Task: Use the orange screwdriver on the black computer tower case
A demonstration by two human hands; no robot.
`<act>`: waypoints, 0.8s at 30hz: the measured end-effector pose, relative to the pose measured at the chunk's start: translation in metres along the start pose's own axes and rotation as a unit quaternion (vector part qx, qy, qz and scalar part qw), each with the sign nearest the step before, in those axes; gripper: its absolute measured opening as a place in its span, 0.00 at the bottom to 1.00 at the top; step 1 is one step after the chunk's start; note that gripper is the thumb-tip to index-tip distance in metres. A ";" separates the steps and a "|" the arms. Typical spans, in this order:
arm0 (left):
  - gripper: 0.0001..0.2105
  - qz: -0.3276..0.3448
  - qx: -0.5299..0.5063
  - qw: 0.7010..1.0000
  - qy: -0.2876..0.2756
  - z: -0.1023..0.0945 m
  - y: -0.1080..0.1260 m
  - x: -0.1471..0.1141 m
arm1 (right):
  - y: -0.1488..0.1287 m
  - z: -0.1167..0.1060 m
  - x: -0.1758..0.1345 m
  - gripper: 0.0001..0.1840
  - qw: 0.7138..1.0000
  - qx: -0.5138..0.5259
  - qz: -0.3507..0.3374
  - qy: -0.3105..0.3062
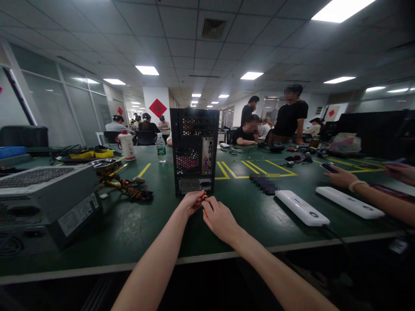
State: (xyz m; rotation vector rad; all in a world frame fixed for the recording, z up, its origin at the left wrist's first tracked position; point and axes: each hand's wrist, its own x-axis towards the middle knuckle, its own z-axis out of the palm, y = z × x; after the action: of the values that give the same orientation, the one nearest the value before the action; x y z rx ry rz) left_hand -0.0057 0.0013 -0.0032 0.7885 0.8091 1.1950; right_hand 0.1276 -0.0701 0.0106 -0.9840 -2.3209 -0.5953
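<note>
A black computer tower [195, 149] stands upright on the green table, its rear panel with vents, ports and power supply socket facing me. My right hand [220, 218] is closed around a small orange-and-black screwdriver [204, 197], most of it covered by the fingers. Right beside it, my left hand [191, 203] has its fingers pinched together at the lower edge of the tower, by the front of the screwdriver. What those left fingertips hold, if anything, is too small to make out.
Grey power supply units [52, 203] are stacked at the left, with bundled cables [129, 185] beside them. A water bottle [161, 149] and a white flask [127, 147] stand behind. White power strips [301, 207] lie to the right, near another person's hand [340, 178].
</note>
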 end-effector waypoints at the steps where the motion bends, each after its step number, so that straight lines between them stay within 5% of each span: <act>1: 0.09 0.001 0.001 1.000 -0.001 0.001 0.000 0.000 | 0.000 0.001 0.000 0.08 1.000 -0.002 0.003 0.002; 13: 0.13 0.000 0.015 0.999 0.052 0.002 0.000 -0.001 | -0.002 -0.002 0.001 0.12 1.000 0.010 -0.011 -0.014; 24: 0.05 -0.010 -0.023 1.000 -0.018 0.001 0.000 0.001 | 0.001 -0.002 0.000 0.09 1.000 -0.005 0.024 0.014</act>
State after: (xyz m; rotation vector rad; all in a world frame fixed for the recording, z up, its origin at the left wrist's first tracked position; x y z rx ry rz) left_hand -0.0047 0.0018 -0.0028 0.7607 0.7559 1.1749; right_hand 0.1287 -0.0706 0.0119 -1.0263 -2.2663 -0.5989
